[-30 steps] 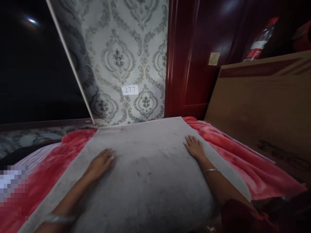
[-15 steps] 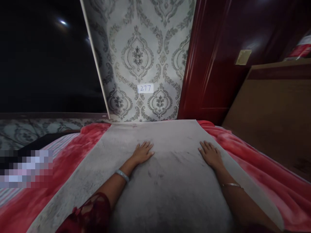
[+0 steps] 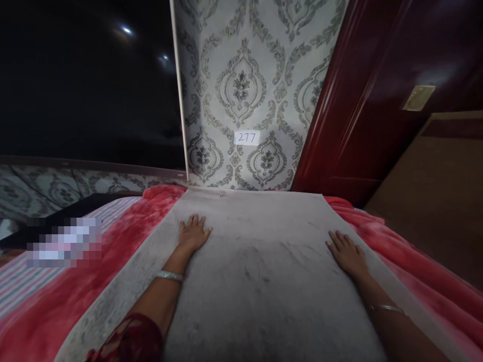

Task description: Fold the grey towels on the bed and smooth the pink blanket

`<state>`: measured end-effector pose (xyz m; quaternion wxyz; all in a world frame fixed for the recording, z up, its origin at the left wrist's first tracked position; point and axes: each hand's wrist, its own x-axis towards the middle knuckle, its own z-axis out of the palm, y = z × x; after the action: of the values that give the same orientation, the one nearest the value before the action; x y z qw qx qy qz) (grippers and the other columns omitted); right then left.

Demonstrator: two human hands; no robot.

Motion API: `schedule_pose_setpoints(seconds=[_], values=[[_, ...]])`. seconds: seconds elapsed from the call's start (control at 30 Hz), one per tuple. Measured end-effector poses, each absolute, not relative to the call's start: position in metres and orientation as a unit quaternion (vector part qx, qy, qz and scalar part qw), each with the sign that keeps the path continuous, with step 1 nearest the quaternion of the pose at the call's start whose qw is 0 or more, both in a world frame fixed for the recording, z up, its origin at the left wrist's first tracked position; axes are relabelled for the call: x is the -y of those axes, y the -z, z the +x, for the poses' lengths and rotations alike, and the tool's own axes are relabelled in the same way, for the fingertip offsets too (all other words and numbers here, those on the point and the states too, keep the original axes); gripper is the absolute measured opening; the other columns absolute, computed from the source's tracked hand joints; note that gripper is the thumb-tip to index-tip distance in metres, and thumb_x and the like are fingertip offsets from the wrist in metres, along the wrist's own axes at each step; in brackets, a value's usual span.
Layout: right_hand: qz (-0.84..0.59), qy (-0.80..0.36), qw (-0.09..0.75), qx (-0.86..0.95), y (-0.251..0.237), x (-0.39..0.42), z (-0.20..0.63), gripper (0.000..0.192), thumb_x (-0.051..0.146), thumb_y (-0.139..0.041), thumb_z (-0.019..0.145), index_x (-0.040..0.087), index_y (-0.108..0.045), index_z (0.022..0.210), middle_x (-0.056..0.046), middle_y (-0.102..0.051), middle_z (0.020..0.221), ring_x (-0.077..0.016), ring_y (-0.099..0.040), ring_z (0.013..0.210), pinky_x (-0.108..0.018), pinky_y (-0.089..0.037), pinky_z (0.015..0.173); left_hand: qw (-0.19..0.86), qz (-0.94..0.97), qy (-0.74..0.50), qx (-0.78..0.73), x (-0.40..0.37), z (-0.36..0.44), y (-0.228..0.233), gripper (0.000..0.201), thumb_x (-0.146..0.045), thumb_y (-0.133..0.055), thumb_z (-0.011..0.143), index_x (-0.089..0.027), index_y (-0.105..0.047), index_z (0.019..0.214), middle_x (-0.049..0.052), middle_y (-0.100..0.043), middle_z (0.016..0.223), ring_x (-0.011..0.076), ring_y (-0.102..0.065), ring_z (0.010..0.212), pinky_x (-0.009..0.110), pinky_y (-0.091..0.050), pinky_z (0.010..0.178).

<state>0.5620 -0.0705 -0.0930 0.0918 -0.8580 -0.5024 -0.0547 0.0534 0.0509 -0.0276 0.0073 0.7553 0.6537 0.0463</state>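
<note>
A grey fuzzy cloth [image 3: 260,271] lies spread flat over a red blanket [image 3: 49,317] on a bed. My left hand [image 3: 193,233] rests palm down on the cloth near its far left part, fingers apart. My right hand [image 3: 346,254] lies palm down near the cloth's right edge, fingers spread too. Neither hand holds anything. A bangle sits on each wrist.
Patterned grey wallpaper [image 3: 245,90] with a small label reading 277 [image 3: 247,138] stands just behind the bed. A dark red wooden door [image 3: 377,100] is at the right, a brown board [image 3: 433,201] beside it. A dark screen [image 3: 86,85] fills the upper left.
My left hand slid forward and left across the cloth. My right hand stayed pressed near the right edge. The view turned leftward.
</note>
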Motion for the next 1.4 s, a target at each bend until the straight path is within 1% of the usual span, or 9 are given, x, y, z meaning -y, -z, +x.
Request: schedule_pose_setpoints(seconds=[0.13, 0.3, 0.4, 0.53, 0.8, 0.97, 1.07, 1.27, 1.4], values=[[-0.882, -0.003, 0.08, 0.465, 0.056, 0.051, 0.504, 0.062, 0.044, -0.018, 0.099, 0.023, -0.04, 0.154, -0.013, -0.034, 0.161, -0.0326, -0.028, 0.149, -0.064, -0.033, 0.11, 0.011, 0.746, -0.047, -0.664, -0.05, 0.051, 0.022, 0.073, -0.052, -0.031, 0.096, -0.009, -0.034, 0.154, 0.022, -0.024, 0.163, 0.0328, -0.021, 0.152, 0.061, -0.018, 0.12], [-0.687, -0.026, 0.103, 0.719, 0.024, 0.015, 0.358, 0.064, 0.04, -0.029, 0.099, 0.016, -0.03, 0.158, -0.012, -0.025, 0.164, -0.0278, -0.023, 0.152, -0.048, -0.028, 0.118, -0.001, 0.738, -0.039, -0.673, -0.05, 0.043, 0.019, 0.072, -0.055, -0.03, 0.096, -0.014, -0.037, 0.154, 0.021, -0.027, 0.163, 0.0348, -0.022, 0.152, 0.061, -0.02, 0.119], [-0.61, -0.045, 0.112, 0.783, 0.025, 0.0, 0.282, 0.06, 0.052, -0.031, 0.099, 0.039, -0.028, 0.158, 0.009, -0.021, 0.165, -0.0182, -0.02, 0.153, -0.038, -0.024, 0.122, 0.0, 0.738, -0.034, -0.674, -0.05, 0.043, 0.019, 0.071, -0.055, -0.03, 0.096, -0.017, -0.035, 0.155, 0.019, -0.025, 0.164, 0.0353, -0.02, 0.152, 0.06, -0.02, 0.119], [-0.525, -0.062, 0.132, 0.839, 0.031, -0.021, 0.245, 0.057, 0.058, -0.027, 0.1, 0.047, -0.029, 0.155, 0.015, -0.025, 0.162, -0.0176, -0.021, 0.152, -0.041, -0.017, 0.124, -0.011, 0.738, -0.015, -0.674, -0.053, 0.043, 0.019, 0.071, -0.054, -0.028, 0.095, -0.017, -0.034, 0.156, 0.019, -0.026, 0.163, 0.0355, -0.022, 0.152, 0.06, -0.022, 0.118], [-0.7, -0.013, 0.078, 0.71, 0.026, -0.056, 0.388, 0.055, 0.056, -0.032, 0.1, 0.042, -0.039, 0.152, 0.009, -0.03, 0.162, -0.0217, -0.024, 0.152, -0.041, -0.018, 0.123, -0.019, 0.744, 0.011, -0.668, -0.062, 0.041, 0.019, 0.074, -0.054, -0.021, 0.094, -0.018, -0.027, 0.158, 0.017, -0.022, 0.165, 0.0346, -0.02, 0.152, 0.06, -0.023, 0.118], [-0.819, 0.0, 0.037, 0.572, 0.029, -0.012, 0.537, 0.058, 0.048, -0.025, 0.103, 0.028, -0.033, 0.157, -0.005, -0.023, 0.166, -0.0286, -0.021, 0.152, -0.058, -0.017, 0.119, -0.013, 0.744, -0.003, -0.668, -0.068, 0.037, 0.025, 0.076, -0.055, -0.023, 0.092, -0.016, -0.029, 0.157, 0.017, -0.023, 0.165, 0.0357, -0.02, 0.152, 0.062, -0.022, 0.118], [-0.863, 0.013, 0.035, 0.503, 0.037, 0.02, 0.589, 0.058, 0.045, -0.022, 0.104, 0.027, -0.031, 0.158, -0.008, -0.022, 0.166, -0.0284, -0.021, 0.152, -0.057, -0.019, 0.119, -0.009, 0.747, -0.032, -0.664, -0.073, 0.033, 0.031, 0.078, -0.056, -0.024, 0.09, -0.016, -0.033, 0.156, 0.017, -0.026, 0.164, 0.0369, -0.021, 0.151, 0.064, -0.023, 0.117], [-0.882, 0.017, 0.042, 0.469, 0.039, 0.032, 0.603, 0.056, 0.046, -0.025, 0.104, 0.028, -0.032, 0.157, -0.005, -0.023, 0.166, -0.0237, -0.023, 0.152, -0.049, -0.021, 0.121, -0.005, 0.748, -0.044, -0.663, -0.075, 0.032, 0.031, 0.08, -0.058, -0.022, 0.089, -0.015, -0.036, 0.155, 0.019, -0.026, 0.163, 0.0383, -0.023, 0.151, 0.066, -0.02, 0.117], [-0.888, 0.025, 0.053, 0.456, 0.022, 0.028, 0.58, 0.054, 0.043, -0.024, 0.105, 0.025, -0.043, 0.151, -0.011, -0.033, 0.162, -0.0308, -0.025, 0.15, -0.061, -0.025, 0.115, -0.005, 0.751, -0.024, -0.66, -0.071, 0.036, 0.023, 0.081, -0.057, -0.017, 0.09, -0.013, -0.032, 0.156, 0.019, -0.023, 0.164, 0.037, -0.02, 0.152, 0.064, -0.021, 0.118]])
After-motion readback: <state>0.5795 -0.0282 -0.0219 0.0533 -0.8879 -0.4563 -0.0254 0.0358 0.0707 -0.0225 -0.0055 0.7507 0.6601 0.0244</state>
